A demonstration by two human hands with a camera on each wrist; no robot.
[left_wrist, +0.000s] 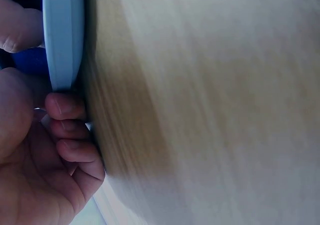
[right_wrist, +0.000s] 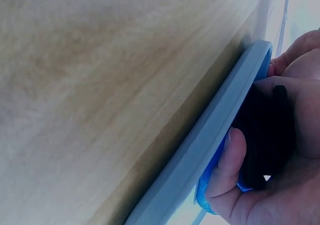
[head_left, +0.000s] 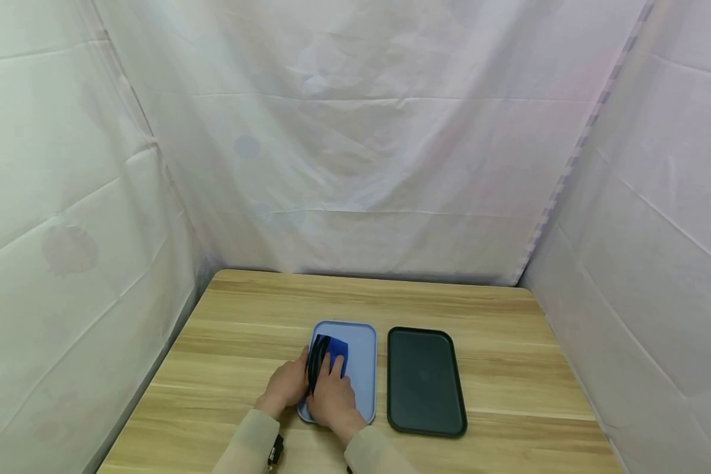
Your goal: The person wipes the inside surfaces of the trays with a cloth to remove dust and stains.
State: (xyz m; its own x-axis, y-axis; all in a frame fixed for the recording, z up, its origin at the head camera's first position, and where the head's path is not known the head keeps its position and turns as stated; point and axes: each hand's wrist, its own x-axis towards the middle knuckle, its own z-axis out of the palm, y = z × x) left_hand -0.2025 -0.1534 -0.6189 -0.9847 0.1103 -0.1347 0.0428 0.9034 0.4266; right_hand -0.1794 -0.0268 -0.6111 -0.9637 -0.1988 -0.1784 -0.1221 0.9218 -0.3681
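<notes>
A light blue tray lies on the wooden table, with a black and blue item on its left part. This item has a curved black section like a handle beside a blue section; the right wrist view shows a rough, sponge-like blue edge. My right hand grips the item from above, covering much of it. At the tray's left edge, my left hand holds the rim, its fingertips curled at the outer side. The exact kind of the black and blue item I cannot tell.
A dark green tray lies just right of the light blue one, a narrow gap between them. Bare wood of the table shows around both trays. White cloth walls stand behind and on both sides.
</notes>
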